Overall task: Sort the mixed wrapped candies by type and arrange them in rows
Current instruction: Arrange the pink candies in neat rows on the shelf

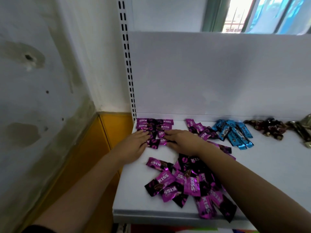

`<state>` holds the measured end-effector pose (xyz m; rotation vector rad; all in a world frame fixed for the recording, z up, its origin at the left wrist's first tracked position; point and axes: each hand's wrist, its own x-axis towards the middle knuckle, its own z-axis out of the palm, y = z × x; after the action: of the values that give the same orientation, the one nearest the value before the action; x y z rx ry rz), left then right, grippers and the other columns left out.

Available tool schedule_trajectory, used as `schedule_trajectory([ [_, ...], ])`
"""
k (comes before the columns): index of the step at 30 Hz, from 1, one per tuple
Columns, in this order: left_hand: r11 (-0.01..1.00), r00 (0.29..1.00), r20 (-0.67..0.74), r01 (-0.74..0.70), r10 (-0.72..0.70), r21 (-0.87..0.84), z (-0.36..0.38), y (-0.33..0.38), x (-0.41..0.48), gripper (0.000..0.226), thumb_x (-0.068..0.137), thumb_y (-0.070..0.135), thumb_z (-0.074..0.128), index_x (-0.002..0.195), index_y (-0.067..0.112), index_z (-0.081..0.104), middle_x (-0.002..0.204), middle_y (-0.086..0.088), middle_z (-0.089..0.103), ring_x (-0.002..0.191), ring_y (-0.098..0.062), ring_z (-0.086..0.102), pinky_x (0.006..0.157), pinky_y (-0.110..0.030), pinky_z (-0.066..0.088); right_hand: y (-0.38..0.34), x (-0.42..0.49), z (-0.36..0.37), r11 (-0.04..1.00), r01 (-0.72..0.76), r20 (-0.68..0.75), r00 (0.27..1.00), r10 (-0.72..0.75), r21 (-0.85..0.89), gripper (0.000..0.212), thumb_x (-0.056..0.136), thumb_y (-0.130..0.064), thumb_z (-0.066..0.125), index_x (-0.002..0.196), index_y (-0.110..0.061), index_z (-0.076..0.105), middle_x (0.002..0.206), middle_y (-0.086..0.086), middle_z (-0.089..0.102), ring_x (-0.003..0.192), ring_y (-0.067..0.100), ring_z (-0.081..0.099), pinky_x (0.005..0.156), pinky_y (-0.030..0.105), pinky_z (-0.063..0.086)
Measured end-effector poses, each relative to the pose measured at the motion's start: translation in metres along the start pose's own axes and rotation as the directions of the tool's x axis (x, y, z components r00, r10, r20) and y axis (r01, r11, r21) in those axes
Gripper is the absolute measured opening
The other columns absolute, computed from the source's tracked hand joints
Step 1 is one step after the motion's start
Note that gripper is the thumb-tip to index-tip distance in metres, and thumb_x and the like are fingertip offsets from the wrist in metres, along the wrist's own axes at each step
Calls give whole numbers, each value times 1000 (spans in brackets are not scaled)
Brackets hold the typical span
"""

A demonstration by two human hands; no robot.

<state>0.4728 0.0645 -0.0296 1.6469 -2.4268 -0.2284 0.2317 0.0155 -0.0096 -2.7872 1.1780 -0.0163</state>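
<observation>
Purple-and-black KISS candies lie in neat rows (pixel 154 126) at the shelf's back left corner. My left hand (pixel 134 145) and my right hand (pixel 182 142) lie flat with straight fingers on either side of the nearest row, touching its candies. A loose heap of the same purple candies (pixel 186 184) sits near the front edge, partly under my right forearm. A smaller purple bunch (pixel 198 129) lies further back. Blue-wrapped candies (pixel 234 133) are grouped to its right.
The white shelf (pixel 277 165) has a back panel and a slotted upright post (pixel 128 64) at its left. Dark brown wrapped candies (pixel 267 129) and gold-green ones (pixel 304 130) lie at the back right. A stained wall and a yellow skirting stand to the left.
</observation>
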Motion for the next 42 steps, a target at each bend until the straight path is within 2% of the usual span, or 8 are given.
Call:
schedule_trajectory([
  [9,996,997,-79,19,-26,-92,0,0,-3,49,100,36,47,146,20,41,156,2,30,146,-13,18,112,-21,10,-12,8,8,999,21,-165,986,-13,45,34,96,-29,49,127,-23,62,122,1,64,110,23,60,89,42,50],
  [23,998,990,-141,14,-22,-60,3,1,-5,49,100,30,45,147,16,39,154,0,35,144,-15,24,118,-26,14,-16,3,-9,991,-17,-145,989,36,130,33,95,-24,54,127,-23,63,139,0,55,127,21,49,104,41,42],
  [26,987,989,-142,-71,50,-144,-12,16,-14,40,94,34,53,132,21,59,135,4,55,124,-10,44,109,-31,35,-13,-16,-36,961,-98,26,995,95,259,31,90,-17,56,117,-23,69,124,-5,64,111,11,57,97,28,45],
  [28,974,998,22,-57,64,-220,-23,29,-23,41,89,42,61,127,27,63,127,12,57,116,-3,48,100,-26,40,-16,-33,-54,951,-137,242,968,70,276,34,87,-19,60,120,-22,68,121,-8,64,105,6,57,91,22,42],
  [32,976,980,124,-135,157,-171,-24,46,-32,35,86,43,68,118,30,69,112,13,61,102,-2,52,89,-29,48,-17,-51,-59,965,-183,392,915,98,186,35,82,-28,72,117,-25,67,111,-13,66,96,5,60,91,25,46],
  [36,983,991,59,-106,116,-150,-22,44,-40,31,87,40,66,116,28,70,106,9,61,97,-7,53,86,-35,50,-15,-54,-51,953,-211,323,937,133,220,10,82,-25,74,89,-23,67,84,-11,68,77,5,63,73,25,49],
  [39,987,997,2,-77,78,-140,-21,36,-46,30,89,33,66,117,23,69,107,6,62,98,-9,54,87,-36,50,-9,-62,-60,912,-244,250,954,165,330,10,84,-26,72,88,-21,65,82,-7,70,74,8,64,71,23,50],
  [42,988,997,-72,-17,6,-150,-21,27,-50,28,91,28,64,117,21,69,108,3,61,99,-12,53,88,-37,49,-9,-63,-65,751,-265,57,955,291,605,12,84,-21,73,89,-14,65,78,-2,70,64,7,61,66,22,50],
])
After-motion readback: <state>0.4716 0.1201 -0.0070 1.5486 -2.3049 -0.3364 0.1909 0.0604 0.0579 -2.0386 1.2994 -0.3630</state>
